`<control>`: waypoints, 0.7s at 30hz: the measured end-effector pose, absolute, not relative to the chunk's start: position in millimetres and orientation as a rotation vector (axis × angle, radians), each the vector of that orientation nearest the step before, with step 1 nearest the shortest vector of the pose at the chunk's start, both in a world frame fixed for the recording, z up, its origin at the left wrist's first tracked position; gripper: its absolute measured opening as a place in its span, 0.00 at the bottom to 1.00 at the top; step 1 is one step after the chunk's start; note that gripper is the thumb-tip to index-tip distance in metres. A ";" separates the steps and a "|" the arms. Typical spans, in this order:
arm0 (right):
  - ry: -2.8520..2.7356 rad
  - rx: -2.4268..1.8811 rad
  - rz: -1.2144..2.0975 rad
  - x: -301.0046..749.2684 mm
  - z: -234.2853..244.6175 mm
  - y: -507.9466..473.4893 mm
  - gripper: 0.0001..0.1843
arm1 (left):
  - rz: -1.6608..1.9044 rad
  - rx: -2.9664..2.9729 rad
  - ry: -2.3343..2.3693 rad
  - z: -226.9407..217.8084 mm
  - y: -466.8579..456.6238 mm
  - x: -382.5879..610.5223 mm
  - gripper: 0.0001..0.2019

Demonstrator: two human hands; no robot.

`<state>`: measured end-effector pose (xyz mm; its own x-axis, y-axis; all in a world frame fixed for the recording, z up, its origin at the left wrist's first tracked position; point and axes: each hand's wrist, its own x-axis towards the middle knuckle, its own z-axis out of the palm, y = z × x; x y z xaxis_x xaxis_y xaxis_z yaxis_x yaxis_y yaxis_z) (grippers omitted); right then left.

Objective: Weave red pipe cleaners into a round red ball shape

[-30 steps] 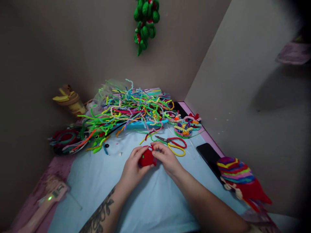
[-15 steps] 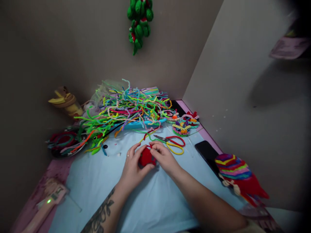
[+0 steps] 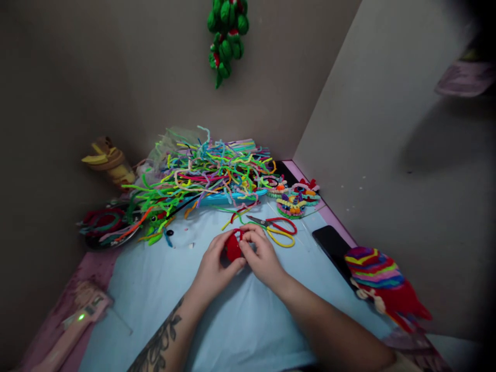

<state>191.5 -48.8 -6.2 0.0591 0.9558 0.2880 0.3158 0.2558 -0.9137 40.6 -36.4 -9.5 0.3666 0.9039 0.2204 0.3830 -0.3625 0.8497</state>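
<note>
A small red fuzzy piece [image 3: 233, 247], apparently made of pipe cleaner, is between my two hands above the blue cloth [image 3: 248, 320]. My left hand [image 3: 217, 257] curls round its left side, thumb underneath. From the right, my right hand [image 3: 261, 253] pinches its edge with thumb and fingertips, covering part of it. Just beyond my fingers lie scissors [image 3: 273, 226] with one red and one yellow handle. Beside them are loose red, green and yellow pipe cleaners [image 3: 237, 217].
A blue tray [image 3: 220, 198] heaped with colourful pipe cleaners [image 3: 209, 168] stands at the back. Finished colourful pieces [image 3: 292, 205] and a phone [image 3: 331, 245] lie right, near a striped red craft piece [image 3: 382, 281]. A glue gun [image 3: 83, 315] rests at left. Green figures [image 3: 228, 41] hang on the wall.
The red piece has turned in my hands and shows a narrower side. My fingers have shifted slightly on it. The whole view has moved a little.
</note>
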 end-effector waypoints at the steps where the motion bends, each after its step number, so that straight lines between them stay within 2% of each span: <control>1: -1.466 -1.253 0.764 191.3 -6.4 -48.9 0.06 | 0.935 1.892 1.112 -9.7 -36.2 40.8 0.29; 8: -1.433 -1.271 0.780 189.4 -8.2 -49.4 0.05 | 1.034 1.979 1.209 -10.1 -37.5 40.8 0.28; 14: -1.411 -1.301 0.793 187.8 -9.3 -47.5 0.04 | 1.045 1.931 1.183 -12.9 -42.1 39.9 0.14; 17: -1.430 -1.294 0.767 186.9 -11.0 -47.5 0.03 | 1.031 1.865 1.203 -15.2 -41.6 39.6 0.13; 21: -1.571 -1.278 0.601 190.2 -12.3 -49.3 0.15 | 0.990 1.826 1.232 -16.4 -39.6 39.5 0.13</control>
<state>190.2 -49.3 -12.3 0.0387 0.9256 0.3765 0.4382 0.3228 -0.8389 39.5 -39.6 -16.4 0.2516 0.9464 0.2025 0.4021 -0.2926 0.8676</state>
